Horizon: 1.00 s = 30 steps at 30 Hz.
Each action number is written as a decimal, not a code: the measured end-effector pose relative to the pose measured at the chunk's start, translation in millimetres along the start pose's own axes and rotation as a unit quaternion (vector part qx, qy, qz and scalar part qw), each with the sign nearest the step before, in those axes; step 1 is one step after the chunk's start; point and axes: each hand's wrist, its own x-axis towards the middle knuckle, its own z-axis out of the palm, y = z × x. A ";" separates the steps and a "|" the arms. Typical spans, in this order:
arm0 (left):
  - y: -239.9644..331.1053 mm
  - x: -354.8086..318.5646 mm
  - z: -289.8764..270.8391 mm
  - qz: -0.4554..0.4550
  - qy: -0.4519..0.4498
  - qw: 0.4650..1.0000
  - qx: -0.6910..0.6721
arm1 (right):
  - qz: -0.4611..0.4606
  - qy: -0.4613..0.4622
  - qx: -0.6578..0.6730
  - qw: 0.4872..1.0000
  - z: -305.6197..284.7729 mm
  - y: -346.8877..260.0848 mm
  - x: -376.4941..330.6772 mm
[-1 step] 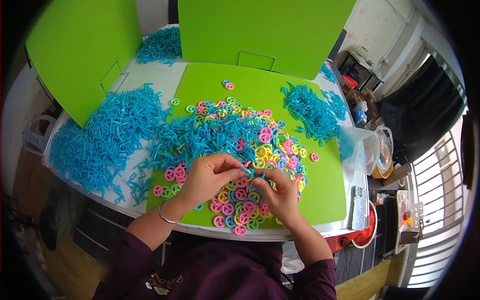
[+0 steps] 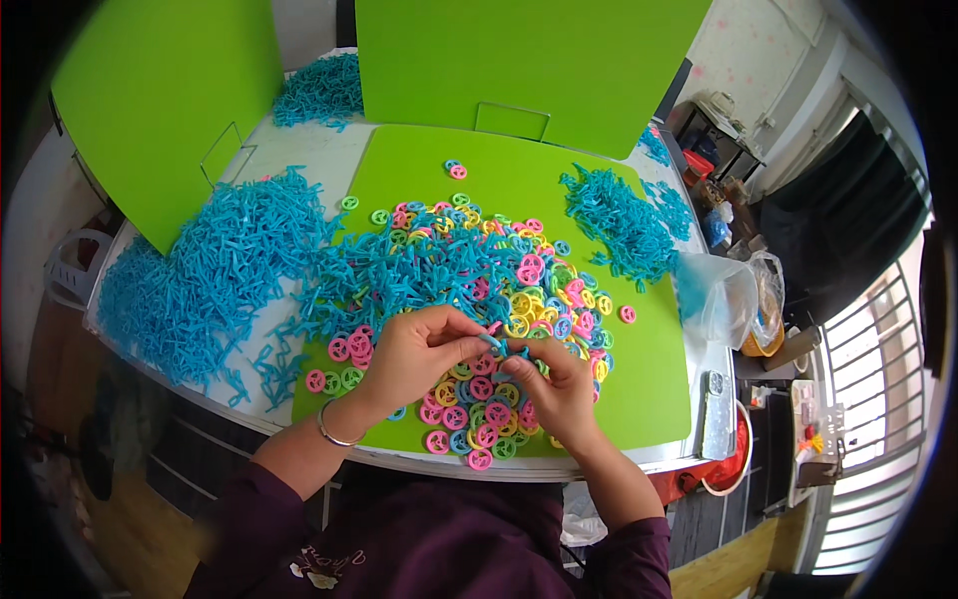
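Note:
Over the heap of small spoked plastic wheels in pink, yellow, green and blue, my two hands meet. My left hand pinches a light-blue wheel between thumb and forefinger. Right beside it, my right hand grips a small teal plastic piece between thumb and forefinger, mostly covered by the fingertips. The two parts touch or nearly touch; I cannot tell whether they are joined. Just beyond my hands, a mound of teal forked pieces lies on top of the wheels.
A large teal pile covers the table's left side, and a smaller teal pile lies at the right. Green boards stand upright at the back and left. A phone and a clear plastic bag are at the right edge.

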 end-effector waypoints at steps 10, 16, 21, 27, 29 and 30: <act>-7.3 -11.3 10.5 0.095 0.048 0.994 0.004 | -0.097 0.046 -0.020 0.994 8.6 -3.1 -0.8; -9.1 -8.4 10.2 0.065 0.045 0.997 -0.016 | -0.271 0.134 -0.241 0.922 11.5 -3.7 3.5; -10.5 -11.6 13.2 0.082 0.044 0.995 -0.023 | -0.193 0.099 -0.210 0.953 9.8 -10.1 -1.0; -11.6 -7.3 10.0 0.088 0.001 0.995 -0.047 | -0.203 0.108 -0.221 0.948 5.8 -13.4 3.4; -3.8 -6.8 14.3 0.091 -0.005 0.994 -0.062 | -0.280 0.146 -0.272 0.909 2.2 -14.5 7.6; 4.7 -8.0 17.4 0.099 0.014 0.989 -0.109 | -0.308 0.160 -0.308 0.886 -0.8 -17.1 8.6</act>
